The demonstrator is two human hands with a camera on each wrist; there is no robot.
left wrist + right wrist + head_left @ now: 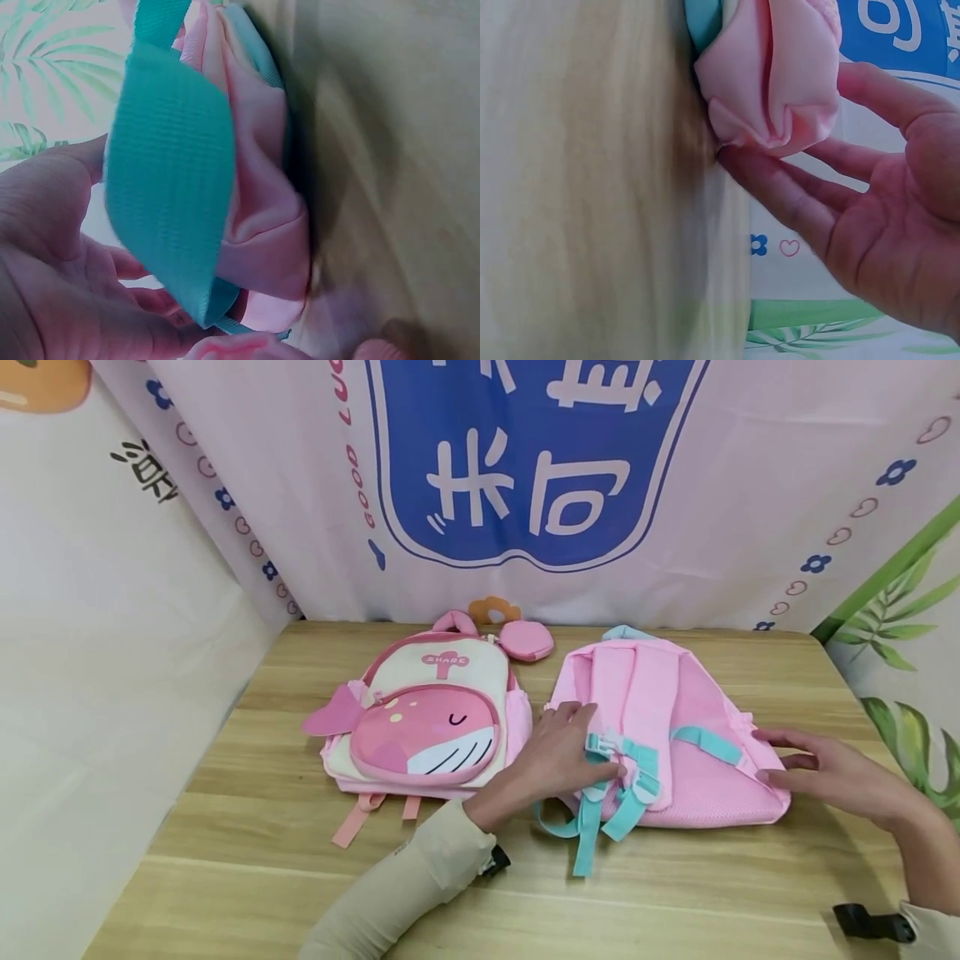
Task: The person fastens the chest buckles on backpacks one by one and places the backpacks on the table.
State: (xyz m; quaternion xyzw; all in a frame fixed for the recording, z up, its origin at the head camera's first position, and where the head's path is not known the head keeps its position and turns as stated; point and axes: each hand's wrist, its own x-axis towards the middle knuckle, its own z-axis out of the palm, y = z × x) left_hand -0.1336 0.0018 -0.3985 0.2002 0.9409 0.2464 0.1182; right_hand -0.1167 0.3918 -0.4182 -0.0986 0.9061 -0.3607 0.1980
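Where two backpacks (423, 735) (648, 710) lie, hands (558, 756) (847, 772) apparently touch one.

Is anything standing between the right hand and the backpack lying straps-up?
Nothing visible does: the right hand is at the side of the backpack, and its fingertips appear to touch the pink fabric directly. The dangling teal straps are at the other side, near the left hand.

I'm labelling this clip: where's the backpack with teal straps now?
In the head view, the teal-strapped backpack lies right of the whale backpack, left hand at its left side, right hand at its right.
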